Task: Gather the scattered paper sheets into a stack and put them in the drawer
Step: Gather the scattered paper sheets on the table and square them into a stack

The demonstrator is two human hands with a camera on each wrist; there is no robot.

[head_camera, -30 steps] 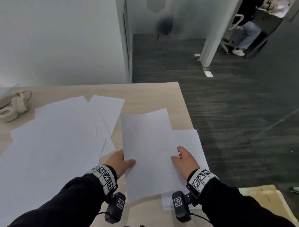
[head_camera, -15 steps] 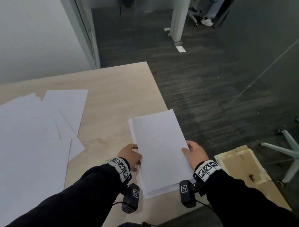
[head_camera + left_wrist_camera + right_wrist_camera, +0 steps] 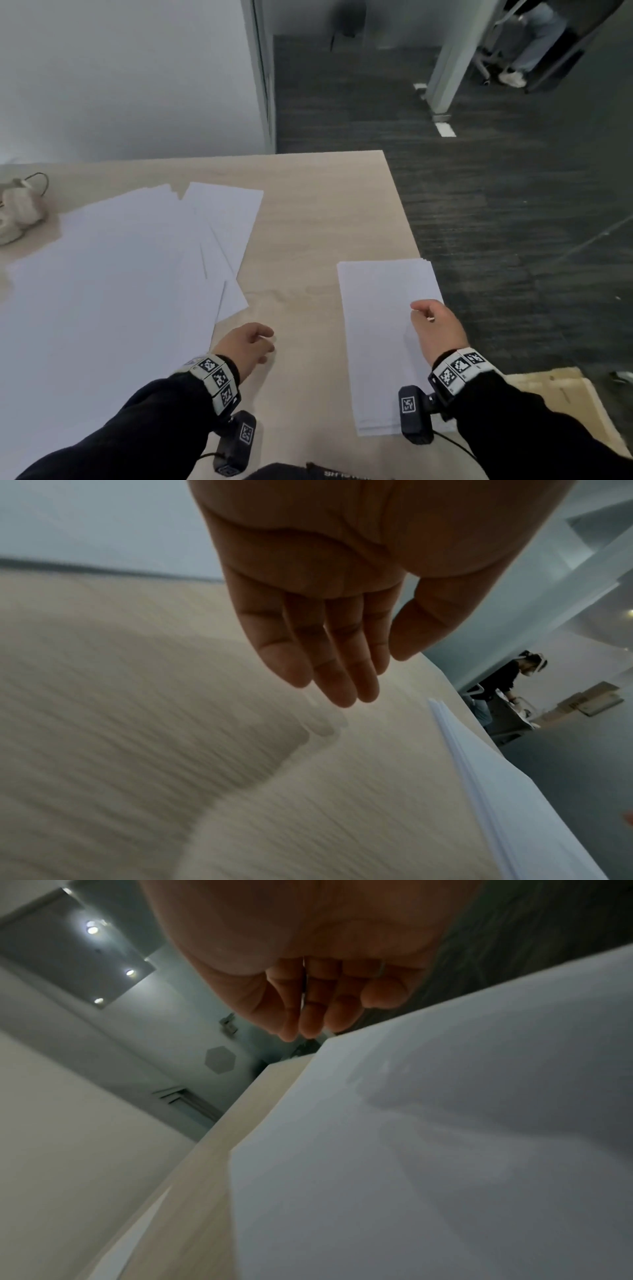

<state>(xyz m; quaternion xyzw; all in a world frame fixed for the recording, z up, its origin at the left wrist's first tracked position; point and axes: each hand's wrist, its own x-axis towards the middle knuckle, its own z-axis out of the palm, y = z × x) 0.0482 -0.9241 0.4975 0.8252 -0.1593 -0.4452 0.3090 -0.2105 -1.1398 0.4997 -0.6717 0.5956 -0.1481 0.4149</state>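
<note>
Stack of paper sheets (image 3: 380, 329): white, thin, squared into a narrow neat block with a few edges stepped at the far corner; it lies flat at the right edge of the table (image 3: 308, 212), where half a second ago both hands held it lifted by its long sides. Set down, then — the first batch is gathered and parked, not yet in any drawer. Right hand (image 3: 436, 329): over the stack's right side, fingers loosely bent and holding nothing; whether they touch the top sheet cannot be told. Left hand (image 3: 248, 342): released, straight-fingered and empty above bare tabletop, between the stack and the loose sheets (image 3: 113, 274). Those sheets: many, white, overlapping in a fanned spread across the left of the table, corners jutting at odd angles — probably the next to be collected. Table: pale wood-grain laminate, matte, square-cornered. Off-white cabled device (image 3: 20, 212) at the far left. No drawer identifiable in any view.
</note>
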